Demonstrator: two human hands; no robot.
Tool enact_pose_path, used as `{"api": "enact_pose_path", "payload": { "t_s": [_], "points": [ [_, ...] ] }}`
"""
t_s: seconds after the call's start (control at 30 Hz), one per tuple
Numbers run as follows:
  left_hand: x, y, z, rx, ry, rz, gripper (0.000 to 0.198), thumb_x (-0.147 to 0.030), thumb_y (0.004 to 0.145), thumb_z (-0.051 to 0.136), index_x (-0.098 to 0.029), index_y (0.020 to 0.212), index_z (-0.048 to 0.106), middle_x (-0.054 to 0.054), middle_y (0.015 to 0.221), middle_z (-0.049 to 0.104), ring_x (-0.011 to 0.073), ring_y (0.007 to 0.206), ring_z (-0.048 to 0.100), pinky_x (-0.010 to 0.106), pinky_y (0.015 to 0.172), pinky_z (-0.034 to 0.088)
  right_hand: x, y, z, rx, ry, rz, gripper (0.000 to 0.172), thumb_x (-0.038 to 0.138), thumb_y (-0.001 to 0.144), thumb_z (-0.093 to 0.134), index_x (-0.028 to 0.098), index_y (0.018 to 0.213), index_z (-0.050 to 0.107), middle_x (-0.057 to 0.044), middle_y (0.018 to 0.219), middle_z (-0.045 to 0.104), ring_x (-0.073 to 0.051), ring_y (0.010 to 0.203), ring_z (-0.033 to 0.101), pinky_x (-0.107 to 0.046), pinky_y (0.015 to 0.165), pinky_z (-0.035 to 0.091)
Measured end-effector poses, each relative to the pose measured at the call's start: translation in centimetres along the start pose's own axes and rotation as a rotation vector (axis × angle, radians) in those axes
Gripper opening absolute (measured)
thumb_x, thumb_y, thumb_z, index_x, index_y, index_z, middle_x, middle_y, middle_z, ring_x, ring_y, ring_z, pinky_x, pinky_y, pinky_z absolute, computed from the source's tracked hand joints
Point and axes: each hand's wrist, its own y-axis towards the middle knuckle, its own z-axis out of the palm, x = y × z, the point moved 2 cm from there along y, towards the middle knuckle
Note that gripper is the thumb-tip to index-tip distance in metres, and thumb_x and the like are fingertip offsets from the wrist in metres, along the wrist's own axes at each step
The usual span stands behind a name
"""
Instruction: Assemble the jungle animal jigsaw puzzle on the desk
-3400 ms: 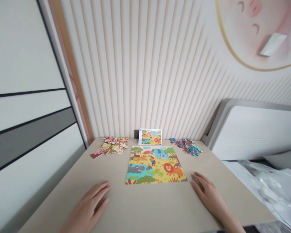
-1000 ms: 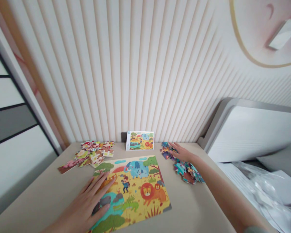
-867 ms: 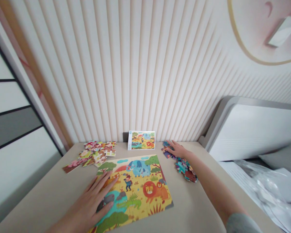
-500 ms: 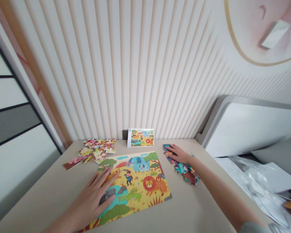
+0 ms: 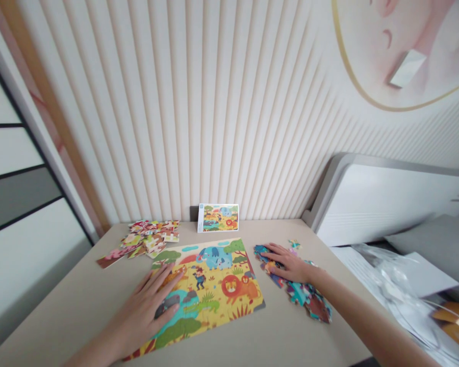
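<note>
My left hand (image 5: 149, 300) lies flat with fingers spread on the left part of an assembled jigsaw puzzle (image 5: 210, 285), which shows elephants, lions and a crocodile. To the right of it, my right hand (image 5: 290, 262) rests palm down, fingers stretched out, on a pile of dark blue and multicoloured puzzle pieces (image 5: 300, 293). One small piece (image 5: 294, 244) lies apart, just beyond that hand. A picture card (image 5: 219, 218) with the same animal scene leans upright at the wall behind the puzzle.
Another heap of puzzle pieces (image 5: 153, 237), in pink, green and brown, lies at the table's back left. A ribbed wall panel (image 5: 199, 102) closes off the back. On the right stand a white headboard (image 5: 390, 204) and clear plastic wrapping (image 5: 390, 270).
My right hand has moved the pile of pieces toward me and slightly right, and a small piece now shows behind it. My left hand stays on the puzzle. The view has shifted slightly.
</note>
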Motion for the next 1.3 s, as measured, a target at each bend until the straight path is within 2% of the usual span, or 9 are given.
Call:
{"api": "enact_pose_path", "payload": {
  "t_s": [0.23,0.37,0.47,0.57,0.67,0.77,0.93,1.17,1.3],
  "points": [
    [-0.1,0.1,-0.3,0.029,-0.035,-0.021,0.068,-0.057,0.1,0.048,-0.038,0.16,0.023,0.001,0.168,0.021,0.0314,0.152,0.027,0.051,0.123,0.026,2.7,-1.9,-1.1,0.075,0.016,0.053,0.065,0.069,0.097,0.04,0.038,0.154,0.041,0.002,0.167,0.025,-0.032,0.154,0.02,-0.053,0.125,0.017],
    [-0.1,0.1,-0.2,0.017,-0.055,-0.036,0.067,-0.058,0.099,0.049,-0.039,0.159,0.026,0.001,0.167,0.023,0.0316,0.151,0.03,0.051,0.123,0.026,2.6,-1.9,-1.5,0.092,0.021,0.07,0.069,0.071,0.096,0.04,0.037,0.157,0.036,0.002,0.168,0.022,-0.031,0.155,0.018,-0.052,0.126,0.013],
    [-0.1,0.1,-0.2,0.027,-0.042,-0.037,0.066,-0.058,0.099,0.048,-0.039,0.159,0.026,0.001,0.168,0.022,0.0312,0.151,0.029,0.051,0.123,0.025,0.1,-2.0,-1.7,-0.021,0.004,0.134,0.072,0.07,0.099,0.03,0.033,0.16,0.028,-0.001,0.169,0.02,-0.028,0.155,0.017,-0.05,0.126,0.014],
    [-0.2,0.2,-0.3,0.03,-0.034,-0.026,0.067,-0.057,0.1,0.046,-0.038,0.16,0.024,0.0,0.168,0.021,0.0308,0.153,0.026,0.05,0.123,0.024,-4.0,-2.6,-1.6,-0.124,-0.071,0.343,0.074,0.071,0.099,0.021,0.029,0.16,0.031,-0.004,0.168,0.022,-0.03,0.156,0.015,-0.052,0.126,0.013],
    [-0.3,0.2,-0.3,0.03,-0.027,-0.023,0.067,-0.057,0.1,0.046,-0.037,0.16,0.023,0.0,0.168,0.02,0.0307,0.153,0.024,0.051,0.123,0.024,-7.5,-3.6,-0.9,-0.083,-0.086,0.577,0.079,0.071,0.098,0.013,0.025,0.161,0.027,-0.008,0.167,0.024,-0.033,0.155,0.014,-0.06,0.124,0.013],
    [-0.2,0.2,-0.3,0.035,-0.024,-0.021,0.067,-0.056,0.1,0.046,-0.037,0.16,0.023,0.0,0.168,0.019,0.0306,0.153,0.025,0.051,0.123,0.023,-8.3,-4.0,-0.1,-0.037,-0.03,0.593,0.079,0.07,0.099,0.008,0.025,0.161,0.027,-0.008,0.168,0.023,-0.031,0.155,0.017,-0.059,0.124,0.014],
    [-0.2,0.2,-0.4,0.039,-0.033,-0.02,0.067,-0.057,0.1,0.047,-0.037,0.16,0.025,0.001,0.169,0.017,0.0316,0.153,0.025,0.052,0.123,0.024,-5.0,-1.8,0.3,-0.06,-0.045,0.47,0.073,0.068,0.1,0.012,0.03,0.159,0.032,-0.005,0.168,0.023,-0.029,0.156,0.014,-0.057,0.125,0.008],
    [-0.3,0.2,-0.5,0.037,-0.048,-0.021,0.067,-0.057,0.1,0.047,-0.036,0.16,0.025,0.002,0.168,0.019,0.0313,0.153,0.025,0.052,0.123,0.024,3.2,1.3,0.0,-0.085,-0.18,0.215,0.067,0.07,0.099,0.027,0.033,0.153,0.044,-0.004,0.166,0.029,-0.033,0.154,0.02,-0.054,0.125,0.009],
    [-0.4,0.2,-0.6,0.032,-0.058,-0.037,0.067,-0.057,0.1,0.047,-0.035,0.16,0.026,0.002,0.168,0.021,0.0304,0.153,0.024,0.051,0.124,0.023,3.9,0.8,0.4,-0.09,-0.203,0.369,0.071,0.077,0.094,0.032,0.041,0.156,0.037,-0.006,0.167,0.026,-0.046,0.152,0.015,-0.074,0.117,0.002]
  ]
}}
